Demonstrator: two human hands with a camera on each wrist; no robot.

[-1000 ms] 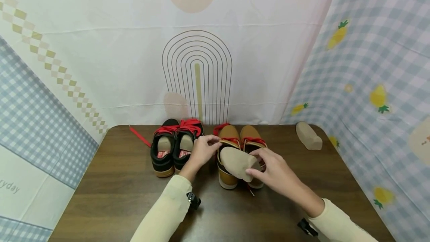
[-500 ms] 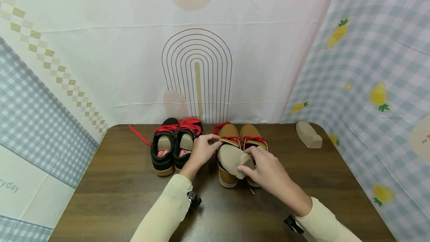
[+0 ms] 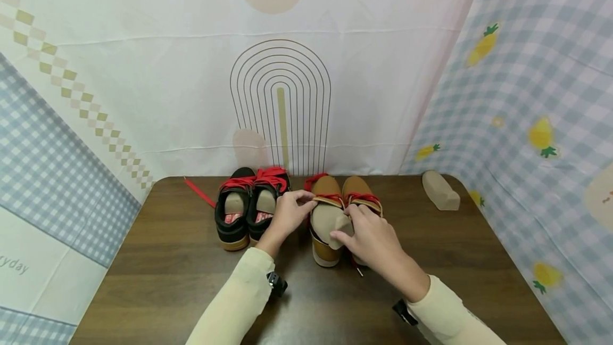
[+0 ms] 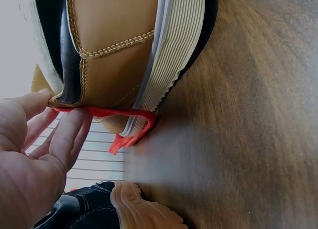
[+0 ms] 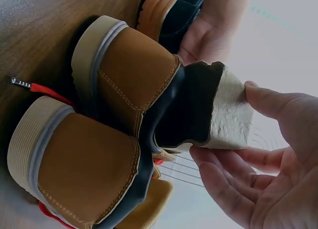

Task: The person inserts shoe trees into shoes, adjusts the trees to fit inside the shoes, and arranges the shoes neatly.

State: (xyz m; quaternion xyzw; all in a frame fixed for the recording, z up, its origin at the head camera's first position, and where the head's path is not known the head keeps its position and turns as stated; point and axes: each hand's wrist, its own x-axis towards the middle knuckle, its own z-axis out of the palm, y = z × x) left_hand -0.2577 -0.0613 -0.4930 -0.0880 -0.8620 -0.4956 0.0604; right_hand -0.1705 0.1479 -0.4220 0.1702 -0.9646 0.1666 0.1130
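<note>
Two tan shoes with red laces stand side by side near the table's middle. My left hand pinches the upper edge of the left tan shoe by the laces; in the left wrist view the thumb and fingers meet at its collar. A beige moulded-pulp shoe insert sits tilted, toe end in that shoe's opening. My right hand grips its heel end between thumb and fingers. From the right wrist view, the insert shows its hollow dark underside. The right tan shoe is partly behind my right hand.
To the left stand black shoes with red laces and beige inserts inside. Another pulp insert lies at the table's back right corner. A red lace end trails at the back left. Printed cloth hangs behind the wooden table.
My right hand has moved left, bringing the insert's heel end closer over the left tan shoe, with its toe further under the upper. The left hand keeps its place.
</note>
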